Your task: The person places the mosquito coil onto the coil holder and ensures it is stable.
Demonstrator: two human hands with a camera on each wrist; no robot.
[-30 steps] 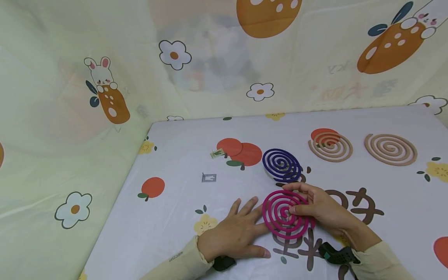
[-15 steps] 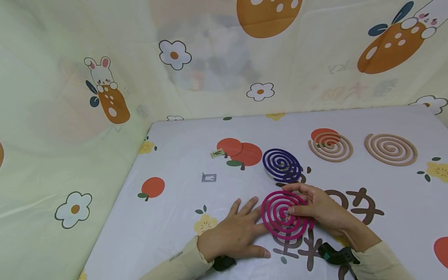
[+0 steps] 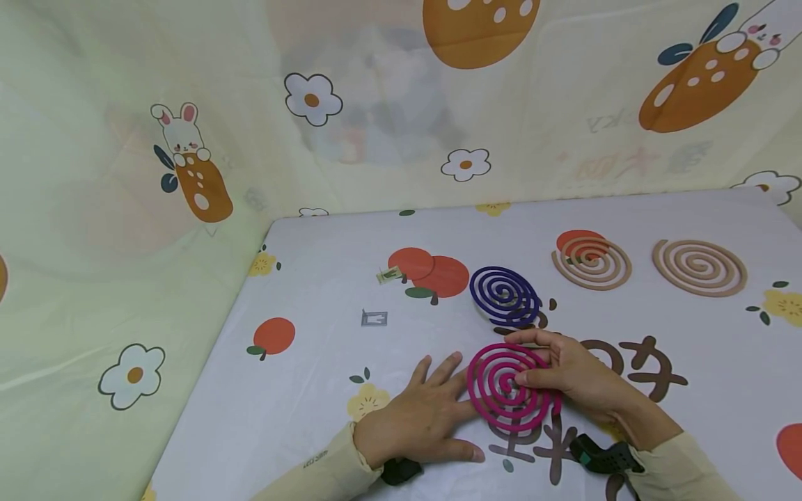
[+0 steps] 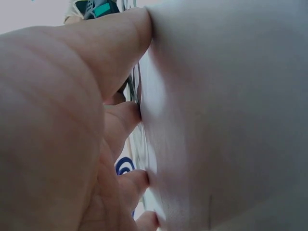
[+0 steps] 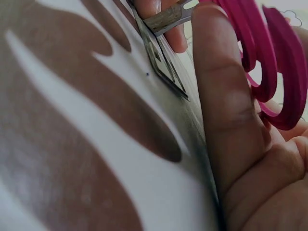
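Note:
My right hand (image 3: 573,372) pinches a pink mosquito coil (image 3: 479,390), thumb on top near its centre. In the right wrist view the coil (image 5: 288,72) is tilted beside a thin metal coil stand (image 5: 168,19), whose flat base lies on the table; whether the two are joined is hidden. My left hand (image 3: 426,414) rests on the tablecloth with fingers spread, its index finger reaching under the pink coil. In the left wrist view its fingertips (image 4: 132,113) press on the cloth. Just beyond sits a dark blue mosquito coil (image 3: 503,296), slightly raised.
Two tan mosquito coils, a nearer-left one (image 3: 592,263) and a far-right one (image 3: 700,268), lie at the back right. Two small metal stands, one greenish (image 3: 389,275) and one grey (image 3: 374,318), lie left of the blue coil. A patterned curtain (image 3: 376,139) closes the back.
The pink coil has shifted very slightly left and toward me in my right hand. My left hand stays in place.

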